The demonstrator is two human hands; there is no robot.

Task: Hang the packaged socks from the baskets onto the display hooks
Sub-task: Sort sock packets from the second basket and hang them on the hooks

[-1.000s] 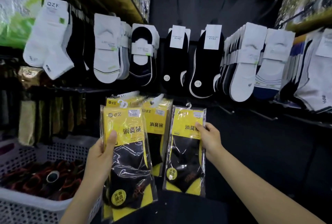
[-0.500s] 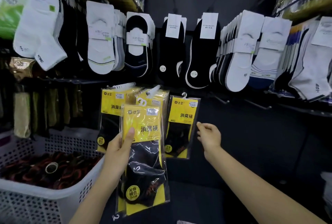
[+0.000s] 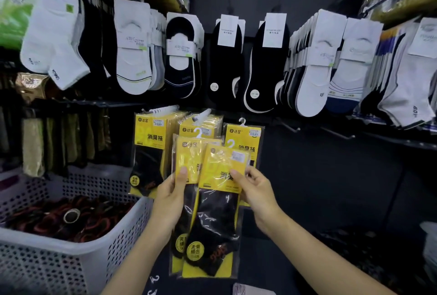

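I hold a small stack of yellow-and-black packaged socks in front of the display. My left hand (image 3: pixel 171 197) grips the rear pack (image 3: pixel 186 160) by its left edge. My right hand (image 3: pixel 254 188) pinches the front pack (image 3: pixel 217 200) at its yellow card, pulling it a little to the right of the rear one. Behind them, matching packs hang on the lower hooks: a thick bunch at the left (image 3: pixel 149 150), a middle bunch (image 3: pixel 201 126), and a single pack at the right (image 3: pixel 246 136).
A white perforated basket (image 3: pixel 71 259) with dark red-and-black items stands at the lower left. White and black no-show socks (image 3: pixel 267 63) fill the upper row of hooks. Bare hooks (image 3: pixel 289 128) jut out to the right of the yellow packs.
My right hand let go of the hung pack at the right and moved down-left to take the front pack from the stack. My left hand moved the stack to the centre.
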